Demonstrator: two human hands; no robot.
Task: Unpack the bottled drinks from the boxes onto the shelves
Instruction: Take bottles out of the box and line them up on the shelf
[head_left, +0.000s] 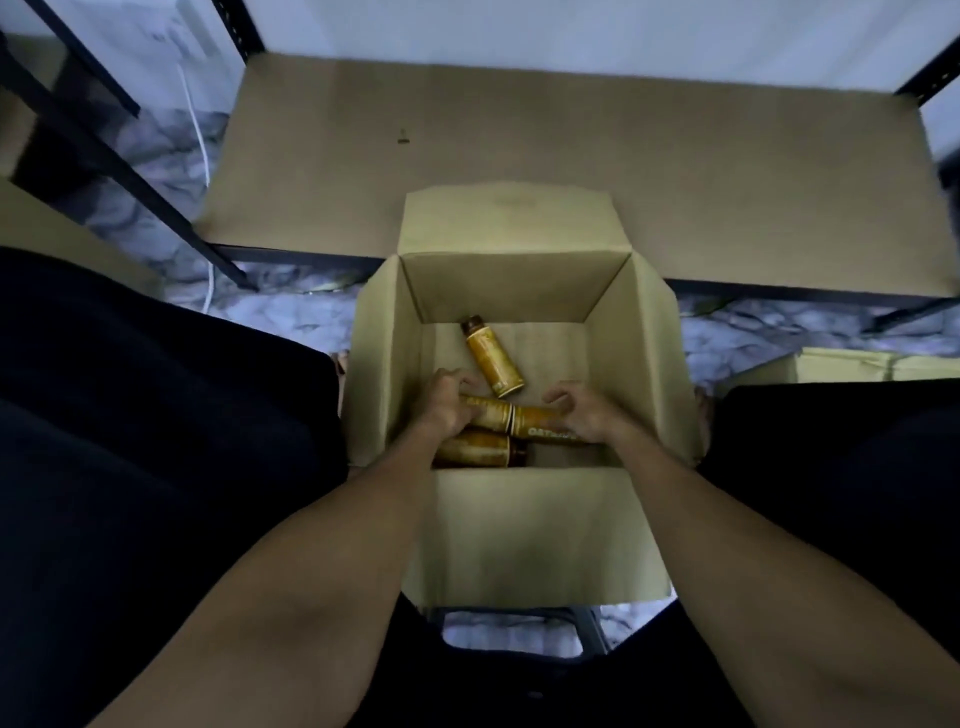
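Note:
An open cardboard box (511, 283) stands on the floor between my knees, its flaps folded out. Several amber bottles with brown caps lie on their sides inside. One bottle (492, 358) lies loose toward the back, cap pointing away. My left hand (447, 397) curls round a bottle (493, 413) lying crosswise. My right hand (582, 410) curls round another bottle (540, 420) that lies end to end with it. A further bottle (475, 449) lies beneath my left wrist. The low shelf board (571, 156), brown and bare, lies just beyond the box.
Black metal shelf posts (130, 176) rise at the left and far right. A white cable (200, 140) runs down the marbled floor at the left. Another cardboard box (852, 366) sits at the right. My dark-clothed legs flank the open box.

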